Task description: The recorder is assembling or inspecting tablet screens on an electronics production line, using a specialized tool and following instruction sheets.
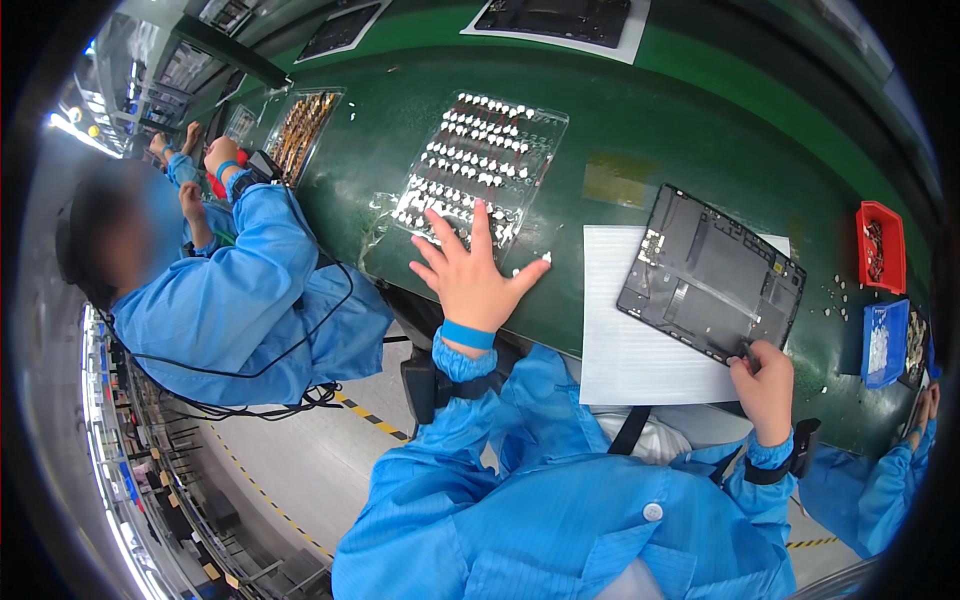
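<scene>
My left hand (pixel 470 285) is spread open with nothing in it. Its fingertips lie over the near edge of a clear plastic tray (pixel 553 135) that holds rows of small white round parts on dark strips. One loose white part (pixel 546 257) is by my thumb. My right hand (pixel 765 390) is closed at the near edge of a flat black tablet housing (pixel 712 275). A small dark thing shows at its fingertips against that edge, too small to make out. The housing lies tilted on a white foam sheet (pixel 630 370).
A red bin (pixel 866 240) and a blue bin (pixel 882 375) of small parts stand at the right, with white bits scattered beside them. At left a person in blue (pixel 220 290) works near a tray of orange-brown strips (pixel 303 130). More black housings (pixel 555 18) lie along the far side.
</scene>
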A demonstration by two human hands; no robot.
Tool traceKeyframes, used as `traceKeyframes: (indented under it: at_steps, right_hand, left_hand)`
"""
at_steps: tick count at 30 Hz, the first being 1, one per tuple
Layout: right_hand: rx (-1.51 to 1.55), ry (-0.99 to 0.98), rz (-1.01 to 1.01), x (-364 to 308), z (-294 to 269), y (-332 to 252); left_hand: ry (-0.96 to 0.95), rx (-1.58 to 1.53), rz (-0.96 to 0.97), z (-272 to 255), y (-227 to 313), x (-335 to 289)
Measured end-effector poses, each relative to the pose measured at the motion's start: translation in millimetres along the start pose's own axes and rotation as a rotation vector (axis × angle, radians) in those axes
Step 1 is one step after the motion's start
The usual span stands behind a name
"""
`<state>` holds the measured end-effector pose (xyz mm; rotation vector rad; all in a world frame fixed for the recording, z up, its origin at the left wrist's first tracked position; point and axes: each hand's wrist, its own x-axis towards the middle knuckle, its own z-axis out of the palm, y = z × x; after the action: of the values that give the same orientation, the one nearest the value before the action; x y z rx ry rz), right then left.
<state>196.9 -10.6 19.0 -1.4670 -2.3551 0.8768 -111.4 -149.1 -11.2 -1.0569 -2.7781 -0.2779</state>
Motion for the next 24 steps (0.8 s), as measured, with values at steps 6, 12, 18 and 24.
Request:
traceKeyframes:
  at_steps: [6, 12, 18, 24]
  right_hand:
    - [-0.014, -0.009, -0.026, 1, 1, 1]
    - [-0.020, -0.005, -0.023, -1, 0, 2]
    - [-0.037, 0.005, -0.066, -4, 0, 0]
    - [0.040, 0.071, -0.070, -9, -6, 2]
  left_hand:
    - [-0.037, -0.008, -0.051, 9, 7, 16]
    - [-0.025, -0.029, -0.144, 19, 26, 53]
    - [-0.037, -0.106, -0.213, 18, 33, 62]
    - [0.291, -0.197, 0.120, -4, 47, 38]
